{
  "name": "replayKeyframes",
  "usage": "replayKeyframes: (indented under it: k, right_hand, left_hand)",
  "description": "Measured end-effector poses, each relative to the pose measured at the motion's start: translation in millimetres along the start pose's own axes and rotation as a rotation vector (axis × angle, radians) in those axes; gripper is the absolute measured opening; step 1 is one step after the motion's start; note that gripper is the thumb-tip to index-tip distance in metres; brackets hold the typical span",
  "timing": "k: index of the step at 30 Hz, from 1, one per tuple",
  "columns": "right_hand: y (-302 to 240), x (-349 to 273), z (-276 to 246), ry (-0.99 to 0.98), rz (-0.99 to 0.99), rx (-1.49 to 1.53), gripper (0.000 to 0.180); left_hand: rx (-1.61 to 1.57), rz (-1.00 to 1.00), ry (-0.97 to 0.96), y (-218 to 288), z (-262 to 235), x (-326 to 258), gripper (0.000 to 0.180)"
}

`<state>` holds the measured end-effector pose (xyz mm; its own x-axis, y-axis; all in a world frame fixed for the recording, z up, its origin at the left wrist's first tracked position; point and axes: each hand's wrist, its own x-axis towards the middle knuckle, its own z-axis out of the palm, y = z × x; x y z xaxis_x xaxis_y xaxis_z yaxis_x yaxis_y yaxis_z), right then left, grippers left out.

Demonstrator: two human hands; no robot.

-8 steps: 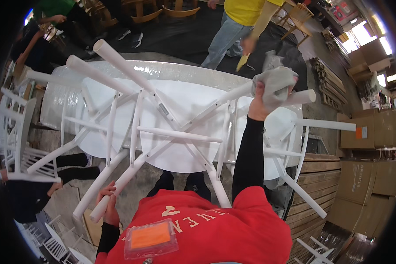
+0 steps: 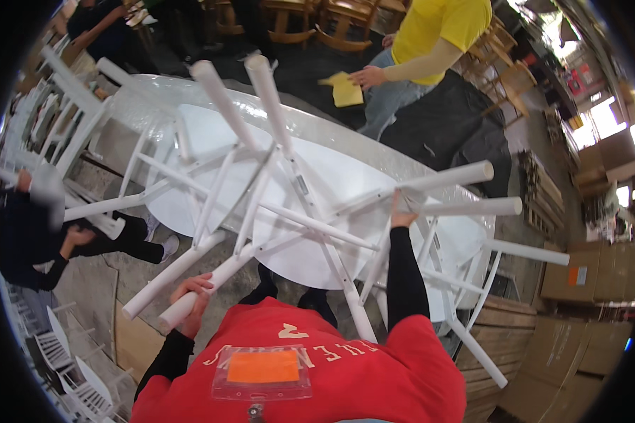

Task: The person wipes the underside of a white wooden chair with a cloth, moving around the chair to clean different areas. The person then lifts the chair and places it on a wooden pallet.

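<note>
Fingers of the left hand [image 2: 199, 306] wrap the near left leg [image 2: 229, 272] of a white chair [image 2: 282, 257], upturned on the tabletop [image 2: 353, 144]; the right hand [image 2: 402, 216] is by its far right leg [image 2: 451, 178], grip unclear. Steadying seems in hand, calling for an even hold.

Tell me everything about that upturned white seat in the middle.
The white seat is upside down: smooth rounded panel, crossed braces, stretchers, four splayed round legs, perhaps painted wood. It lies between two similar seats over a plastic-wrapped surface. The left hand grips its near left leg; the right hand is at its far right leg.
</note>
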<state>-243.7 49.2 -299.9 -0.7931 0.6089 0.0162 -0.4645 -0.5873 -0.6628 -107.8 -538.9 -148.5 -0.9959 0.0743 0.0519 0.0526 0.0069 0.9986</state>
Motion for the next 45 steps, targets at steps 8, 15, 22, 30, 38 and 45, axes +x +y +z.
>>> replayKeyframes:
  k: [8,15,22,30,38,45]
  right_hand:
    - [34.9,-97.1,205.7,-0.487,-0.619,-1.481,0.062]
    - [153.1,-41.7,409.0,-0.662,-0.459,-0.717,0.060]
    - [229.7,-42.5,221.0,-0.485,-0.022,-1.067,0.044]
    - [112.4,-123.1,239.5,-0.402,0.393,-0.854,0.041]
    - [-59.8,-107.3,353.2,-0.822,0.390,-1.281,0.034]
    - [102.9,-47.9,415.1,-0.900,-0.143,-0.742,0.099]
  left_hand:
    - [-0.050,-0.028,0.011,82.4,-6.4,-22.6,0.032]
    - [-0.064,-0.126,0.191,113.1,-17.7,-31.9,0.021]
    - [0.097,-0.189,0.284,116.2,-7.1,-16.8,0.009]
    - [0.187,-0.176,-0.271,116.2,-34.9,-1.6,0.010]
    - [0.177,-0.004,-0.529,115.8,-34.2,24.9,0.018]
    - [0.156,-0.111,-0.380,120.5,-30.0,16.8,0.014]
